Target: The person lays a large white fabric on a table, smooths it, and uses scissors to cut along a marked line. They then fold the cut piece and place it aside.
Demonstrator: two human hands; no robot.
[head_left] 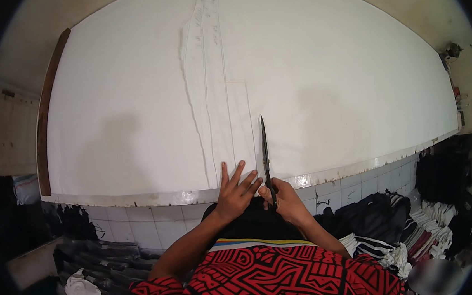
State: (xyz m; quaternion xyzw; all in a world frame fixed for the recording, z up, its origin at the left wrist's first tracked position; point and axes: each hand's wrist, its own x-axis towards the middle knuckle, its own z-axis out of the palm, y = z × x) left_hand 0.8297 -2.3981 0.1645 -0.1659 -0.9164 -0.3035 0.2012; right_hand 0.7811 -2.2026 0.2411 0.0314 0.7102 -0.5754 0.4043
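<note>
My left hand [235, 194] lies with its fingers spread on the white sheet material [139, 128], close to the table's front edge. Long lines and some handwriting run along a strip [216, 82] in the middle of this material. In my right hand [284, 200] is a pair of dark tailor's shears [265, 150], gripped by the handles. Their blades point away from me over the white surface, just right of a drawn line. The blades look closed together. Whether they touch the material I cannot tell.
Along the table's left end lies a brown wooden strip [53, 107]. Dark folded clothes [112, 270] are heaped at lower left. Black, striped and white garments [382, 219] are piled at lower right. White tiles [142, 229] show below the table's front edge.
</note>
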